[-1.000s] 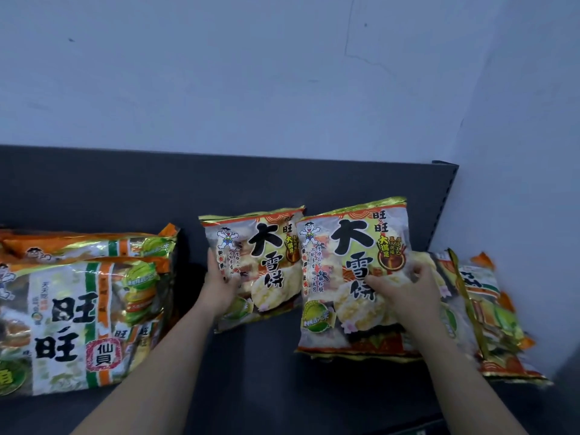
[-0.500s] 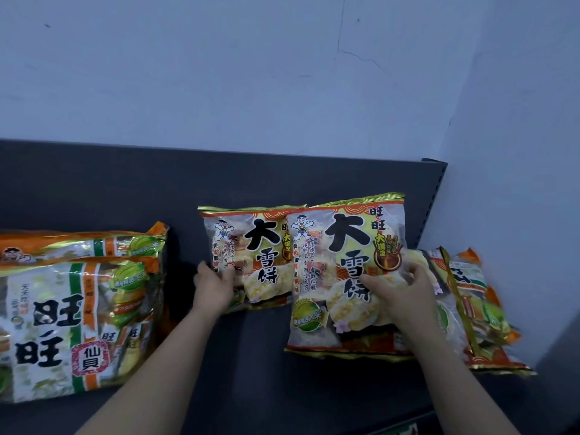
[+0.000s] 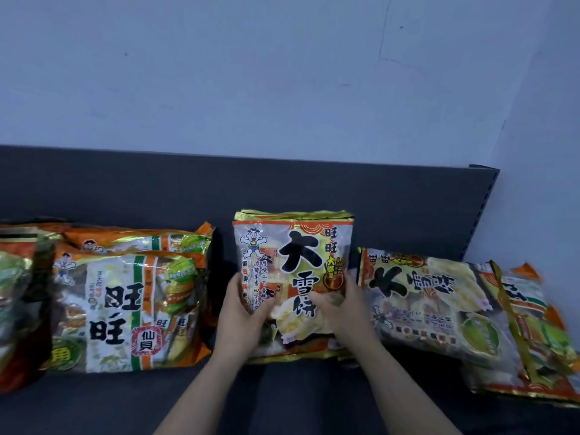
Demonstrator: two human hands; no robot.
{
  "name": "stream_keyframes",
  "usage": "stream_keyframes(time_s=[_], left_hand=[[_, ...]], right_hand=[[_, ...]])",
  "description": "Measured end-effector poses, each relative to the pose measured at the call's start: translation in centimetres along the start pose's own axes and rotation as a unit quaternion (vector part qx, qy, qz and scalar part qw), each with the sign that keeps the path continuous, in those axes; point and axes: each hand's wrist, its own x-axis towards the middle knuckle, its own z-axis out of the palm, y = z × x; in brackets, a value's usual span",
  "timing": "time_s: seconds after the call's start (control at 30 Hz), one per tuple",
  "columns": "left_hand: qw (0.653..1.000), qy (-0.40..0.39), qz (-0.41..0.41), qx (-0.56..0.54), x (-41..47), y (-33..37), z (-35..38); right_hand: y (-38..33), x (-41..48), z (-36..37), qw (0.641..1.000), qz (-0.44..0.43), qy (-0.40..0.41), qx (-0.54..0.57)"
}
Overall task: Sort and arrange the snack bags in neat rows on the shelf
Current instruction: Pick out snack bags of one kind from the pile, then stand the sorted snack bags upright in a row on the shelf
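Two gold-trimmed rice cracker bags stand stacked one behind the other at the middle of the dark shelf. My left hand grips the stack's left edge, thumb on the front. My right hand grips its right edge, thumb across the front. To the right, another bag of the same kind lies flat and skewed on a pile. On the left, orange-and-green bags stand in a group.
More orange-and-green bags lie jumbled at the far right, near the side wall. A further bag is cut off at the left edge. The shelf's back panel ends at a notched upright.
The two cracker bags, side by side before, have come together into one stack between my hands. My view has shifted right, and a flat bag underneath at the right now shows.
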Motion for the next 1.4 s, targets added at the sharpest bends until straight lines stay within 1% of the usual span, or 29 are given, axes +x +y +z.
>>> stream_keyframes(time_s=[0.03,0.1,0.23,0.3,0.43,0.57,0.63,0.67,0.73,0.77,0.8,0.87,1.0,1.07,1.1,1.13,1.2,1.3,1.4], left_hand=[[1.000,0.014,0.004,0.005,-0.1,-0.5,-0.1],[1.000,0.029,0.002,0.005,-0.3,-1.2,-0.1],[0.999,0.037,-0.005,0.013,0.1,-2.4,0.2],[0.999,0.033,-0.005,0.015,0.5,-2.7,0.5],[0.999,0.004,-0.006,0.054,1.3,-3.1,1.2],[0.995,0.004,-0.025,0.093,1.0,-2.3,1.3],[0.992,0.027,-0.042,0.112,-0.1,-1.4,1.4],[0.990,0.054,-0.028,0.128,-0.8,-0.9,1.6],[0.983,0.105,0.028,0.151,-2.2,0.3,2.3],[0.980,0.115,0.058,0.150,-2.9,0.8,2.9],[0.981,0.106,0.077,0.145,-3.4,1.4,3.7],[0.986,0.050,0.086,0.135,-4.4,2.2,5.5],[0.990,-0.091,0.026,0.101,-5.6,3.1,9.6],[0.984,-0.158,-0.022,0.080,-6.0,3.1,11.5],[0.980,-0.179,-0.046,0.069,-6.1,3.2,12.3],[0.978,-0.191,-0.068,0.059,-6.1,3.4,13.0],[0.972,-0.201,-0.117,0.036,-6.3,3.8,14.1],[0.966,-0.181,-0.182,0.010,-6.3,4.2,15.2],[0.970,-0.145,-0.197,0.005,-6.1,3.9,15.9]], right_hand=[[0.1,0.2,0.3,1.000,0.000,-0.012,-0.027],[0.1,0.2,0.7,0.998,-0.001,-0.035,-0.044],[0.3,0.2,0.8,0.997,-0.047,-0.035,-0.053],[0.7,0.6,0.8,0.997,-0.040,-0.029,-0.066],[1.6,0.7,0.8,0.993,-0.012,-0.056,-0.107],[1.4,0.3,0.2,0.995,-0.011,-0.037,-0.095],[1.0,0.0,-0.8,0.994,-0.016,-0.022,-0.103],[0.8,-0.1,-1.5,0.993,-0.019,-0.013,-0.116],[0.4,-0.3,-3.4,0.989,-0.034,0.011,-0.145],[0.3,-0.4,-4.6,0.986,-0.044,0.029,-0.158],[0.3,-0.5,-5.8,0.983,-0.053,0.046,-0.172],[0.6,-0.6,-8.2,0.971,-0.062,0.081,-0.214],[2.0,-0.9,-12.9,0.936,-0.034,0.136,-0.324],[2.9,-1.2,-15.1,0.912,-0.001,0.153,-0.381],[3.4,-1.5,-16.0,0.905,0.028,0.153,-0.396],[3.7,-1.8,-16.8,0.902,0.058,0.145,-0.402],[4.1,-2.6,-17.6,0.909,0.102,0.112,-0.388],[4.6,-4.0,-17.9,0.909,0.101,0.086,-0.395],[4.6,-5.1,-17.8,0.913,0.119,0.072,-0.382]])
